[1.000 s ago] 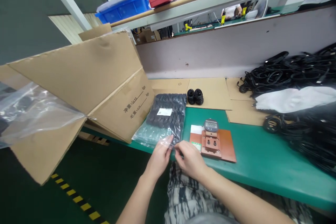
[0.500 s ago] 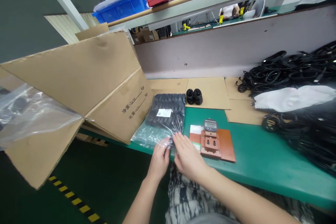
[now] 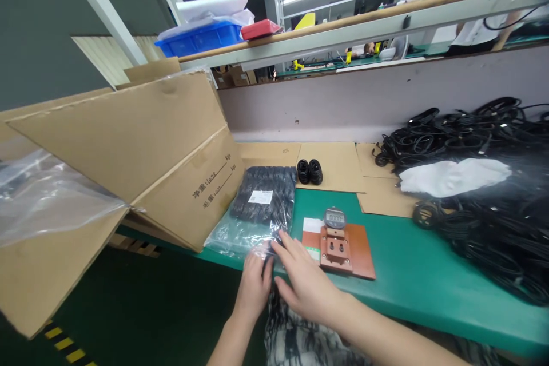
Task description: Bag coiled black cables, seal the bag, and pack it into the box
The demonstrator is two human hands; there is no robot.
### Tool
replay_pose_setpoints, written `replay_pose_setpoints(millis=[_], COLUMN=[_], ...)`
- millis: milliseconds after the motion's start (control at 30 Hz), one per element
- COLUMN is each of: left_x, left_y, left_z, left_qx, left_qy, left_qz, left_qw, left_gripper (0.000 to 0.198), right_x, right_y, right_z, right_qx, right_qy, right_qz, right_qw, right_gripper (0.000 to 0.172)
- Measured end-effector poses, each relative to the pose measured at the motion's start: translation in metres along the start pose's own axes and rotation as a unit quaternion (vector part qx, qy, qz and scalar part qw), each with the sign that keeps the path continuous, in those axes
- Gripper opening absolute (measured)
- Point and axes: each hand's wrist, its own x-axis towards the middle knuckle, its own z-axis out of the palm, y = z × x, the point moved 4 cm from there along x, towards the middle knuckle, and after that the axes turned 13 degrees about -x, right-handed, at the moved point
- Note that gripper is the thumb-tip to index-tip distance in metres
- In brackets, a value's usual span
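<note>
Green workbench (image 3: 412, 257): left-hand grip (image 3: 254, 287) clamped on clear plastic bag (image 3: 240, 240), right-hand grip (image 3: 305, 286) apart beside it

Grip at near bench edge: left hand (image 3: 254, 286), right hand (image 3: 304, 289) on clear plastic bag of coiled black cable (image 3: 261, 206). Bag blocked straight reach ahead. Left of grip, open brown cardboard carton (image 3: 189, 177) walled passage. Just right, reddish-brown plate with digital gauge (image 3: 337, 246) obstructed. Farther right, green bench top (image 3: 412, 251) gave passage until heaped black cables (image 3: 484, 240).
</note>
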Motion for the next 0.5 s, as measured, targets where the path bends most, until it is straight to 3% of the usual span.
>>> replay_pose_setpoints(millis=[100, 167, 300, 367, 500], left_x=[-0.004, -0.010, -0.031, -0.041, -0.058], left_y=[0.002, 0.002, 0.001, 0.007, 0.029], left_z=[0.001, 0.000, -0.007, -0.009, -0.008], left_qx=[0.003, 0.001, -0.002, -0.021, -0.082], left_qy=[-0.002, 0.002, 0.025, 0.025, 0.073], left_qz=[-0.007, -0.032, -0.105, -0.150, -0.244], left_qw=[1.000, 0.999, 0.994, 0.988, 0.964], left_gripper=[0.041, 0.044, 0.048, 0.048, 0.037], right_x=[-0.006, -0.001, 0.034, 0.061, 0.114], right_y=[0.005, 0.024, 0.102, 0.144, 0.204], right_z=[-0.031, -0.053, -0.091, -0.105, -0.116], right_qx=[0.073, 0.129, 0.162, 0.133, 0.090], right_qy=[0.034, 0.079, 0.195, 0.202, 0.099], right_qz=[-0.010, 0.006, 0.092, 0.094, 0.076], right_qw=[0.997, 0.989, 0.963, 0.966, 0.988], right_gripper=[0.055, 0.050, 0.043, 0.059, 0.104])
